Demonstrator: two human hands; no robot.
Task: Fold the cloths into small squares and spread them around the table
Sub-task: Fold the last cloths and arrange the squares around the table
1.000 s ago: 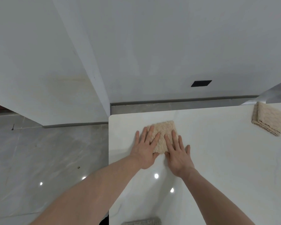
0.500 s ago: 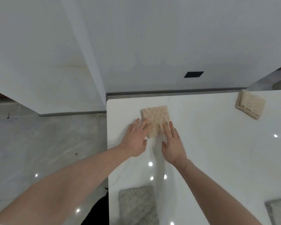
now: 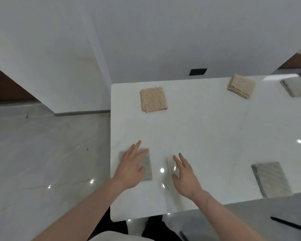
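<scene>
On the glossy white marble-look table (image 3: pixel 207 136), seen from the head camera, five folded textured cloths lie well apart. A beige square cloth (image 3: pixel 153 99) sits near the far left corner, free of both hands; half a second earlier the fingertips of both hands were at its near edge, and a second earlier both palms were pressing it flat. A second beige folded cloth (image 3: pixel 241 88) lies along the far edge to the right, with a grey folded cloth (image 3: pixel 295 88) beyond it by the far right. Another grey folded cloth (image 3: pixel 271 179) rests at the near right edge.

Both hands have withdrawn toward the person. The left hand (image 3: pixel 131 168), fingers spread and flat, now covers part of a small grey folded cloth (image 3: pixel 146 165) at the near left of the table; contact cannot be confirmed because of motion blur. The right hand (image 3: pixel 185 176), open with fingers loosely spread, hovers just beside it over bare tabletop and holds nothing.

Interpretation: placement of the beige square appears finished, and attention has passed to the near grey cloth, probably to straighten it. Every visible cloth is already folded, so the task seems close to completion.
</scene>
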